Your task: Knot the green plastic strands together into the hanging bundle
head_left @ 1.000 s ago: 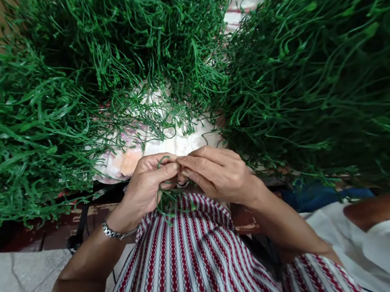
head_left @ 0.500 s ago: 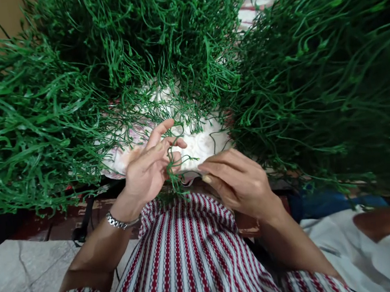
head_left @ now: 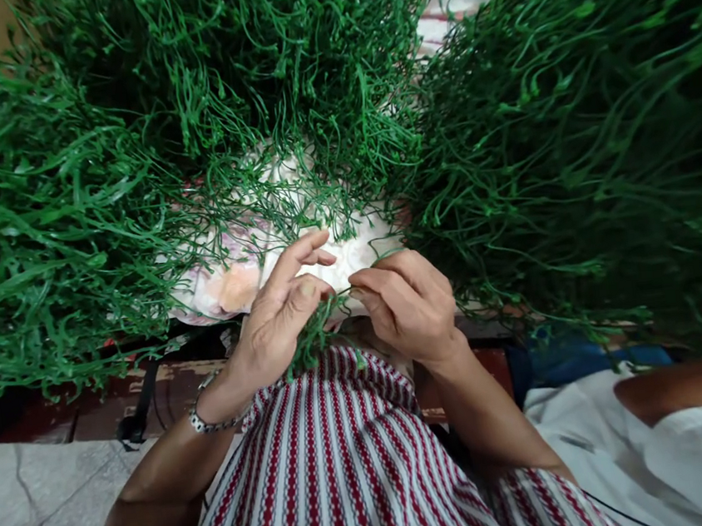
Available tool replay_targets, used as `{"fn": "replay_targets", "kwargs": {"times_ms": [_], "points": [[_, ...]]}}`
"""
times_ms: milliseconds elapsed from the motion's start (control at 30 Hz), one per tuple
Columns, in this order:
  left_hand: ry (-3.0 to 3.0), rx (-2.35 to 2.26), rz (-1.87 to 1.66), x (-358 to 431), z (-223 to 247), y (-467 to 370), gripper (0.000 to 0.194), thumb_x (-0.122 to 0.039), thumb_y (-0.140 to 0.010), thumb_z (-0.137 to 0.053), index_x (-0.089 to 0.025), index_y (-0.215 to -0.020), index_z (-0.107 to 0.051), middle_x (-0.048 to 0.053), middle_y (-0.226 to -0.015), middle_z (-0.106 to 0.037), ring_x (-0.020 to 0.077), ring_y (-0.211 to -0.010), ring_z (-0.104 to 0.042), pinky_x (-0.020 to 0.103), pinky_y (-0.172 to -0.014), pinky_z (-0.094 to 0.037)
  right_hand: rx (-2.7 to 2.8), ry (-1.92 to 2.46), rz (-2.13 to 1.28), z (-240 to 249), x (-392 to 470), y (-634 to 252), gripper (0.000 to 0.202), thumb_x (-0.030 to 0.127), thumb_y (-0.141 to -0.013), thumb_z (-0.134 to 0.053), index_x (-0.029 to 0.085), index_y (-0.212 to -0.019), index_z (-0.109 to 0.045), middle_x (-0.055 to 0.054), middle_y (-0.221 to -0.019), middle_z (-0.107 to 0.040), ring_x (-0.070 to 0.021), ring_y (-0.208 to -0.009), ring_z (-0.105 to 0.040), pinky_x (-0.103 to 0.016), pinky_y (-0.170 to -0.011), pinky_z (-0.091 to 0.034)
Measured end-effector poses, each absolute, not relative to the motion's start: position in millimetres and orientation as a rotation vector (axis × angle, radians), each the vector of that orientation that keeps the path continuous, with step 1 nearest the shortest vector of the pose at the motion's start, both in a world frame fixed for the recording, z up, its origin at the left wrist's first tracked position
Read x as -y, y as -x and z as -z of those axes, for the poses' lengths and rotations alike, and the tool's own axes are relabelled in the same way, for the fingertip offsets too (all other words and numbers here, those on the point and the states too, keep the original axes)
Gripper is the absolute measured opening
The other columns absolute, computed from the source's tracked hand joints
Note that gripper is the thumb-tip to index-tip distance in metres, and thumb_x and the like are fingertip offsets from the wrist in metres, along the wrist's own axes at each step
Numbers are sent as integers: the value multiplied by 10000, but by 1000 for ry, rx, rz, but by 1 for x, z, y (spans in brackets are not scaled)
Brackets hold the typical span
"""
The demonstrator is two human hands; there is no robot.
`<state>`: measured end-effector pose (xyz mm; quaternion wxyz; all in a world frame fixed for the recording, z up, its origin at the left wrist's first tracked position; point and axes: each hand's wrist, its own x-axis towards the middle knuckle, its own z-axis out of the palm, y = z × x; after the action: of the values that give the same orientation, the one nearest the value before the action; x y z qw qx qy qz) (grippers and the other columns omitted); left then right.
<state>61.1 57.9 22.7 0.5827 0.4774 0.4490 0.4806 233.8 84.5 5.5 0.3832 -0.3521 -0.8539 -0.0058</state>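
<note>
My left hand (head_left: 276, 325), with a metal-band watch (head_left: 208, 420) on its wrist, holds a small bunch of thin green stems (head_left: 312, 338) that hangs below its palm. Its thumb and index finger are pressed together, while the other fingers stretch forward. Close beside it, my right hand (head_left: 405, 303) is closed in a pinch on a thin green stem at its fingertips. A strand runs across the small gap between the two hands. Loose stems (head_left: 313, 200) with bud-like tips lie on a pale flowered cloth (head_left: 234, 284) just ahead of my fingers.
Big heaps of green stems rise at the left (head_left: 39, 220), the back (head_left: 230, 66) and the right (head_left: 565, 148). A dark reddish wooden edge (head_left: 102, 398) runs in front of my body. At the lower right, another person's arm (head_left: 684, 391) and white clothing (head_left: 582, 431) show.
My left hand has turned palm down over the bunch, its thumb now against its index finger. My right hand has moved left and slightly up, closer to the left hand.
</note>
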Motion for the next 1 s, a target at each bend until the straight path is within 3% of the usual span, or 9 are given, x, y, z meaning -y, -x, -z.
{"fn": "replay_targets", "kwargs": {"times_ms": [200,300,500,700,867,1000], "points": [[-1582,-1252,-969,-45,-28,-50,290,-291,-837,-527,-225,-1106,-613,49,-1074,-624,199,-1007,-533,272,-883,-368,2065,974,51,0,-82,-232,60,179,-820,-552,166,-865,-590,-39,-705,-543,-137,-654,-498,-265,-588,-399],[-1665,-1333,-948,-44,-28,-43,242,-264,-825,-541,-211,-1027,-663,46,-967,-665,200,-932,-566,281,-854,-381,2053,955,44,2,-83,-232,61,176,-818,-555,156,-865,-588,-40,-703,-540,-135,-655,-499,-260,-585,-400],[-1381,-1293,-886,-47,-14,-44,177,-267,-778,-610,-202,-919,-693,24,-881,-679,146,-788,-592,226,-726,-432,2051,954,39,4,-83,-226,80,169,-818,-549,173,-888,-587,-35,-714,-544,-134,-657,-504,-258,-595,-411],[-998,-1030,-935,-48,1,-44,238,-308,-700,-693,-177,-898,-697,45,-897,-649,132,-764,-571,225,-703,-439,1925,881,-104,11,-83,-221,111,140,-815,-547,181,-911,-586,-27,-742,-561,-123,-670,-510,-243,-582,-422],[-824,-970,-907,-51,-2,-46,208,-238,-606,-764,-152,-773,-673,3,-691,-614,80,-607,-533,173,-573,-416,1851,814,-257,20,-83,-218,157,138,-810,-556,203,-947,-595,-20,-763,-602,-118,-659,-533,-243,-576,-439],[-769,-1043,-1010,-51,-2,-48,198,-187,-581,-768,-140,-661,-592,-37,-586,-535,53,-492,-483,159,-475,-395,1753,777,-536,24,-79,-221,181,208,-838,-513,195,-1015,-553,-32,-807,-603,-136,-730,-567,-279,-663,-475]]}}
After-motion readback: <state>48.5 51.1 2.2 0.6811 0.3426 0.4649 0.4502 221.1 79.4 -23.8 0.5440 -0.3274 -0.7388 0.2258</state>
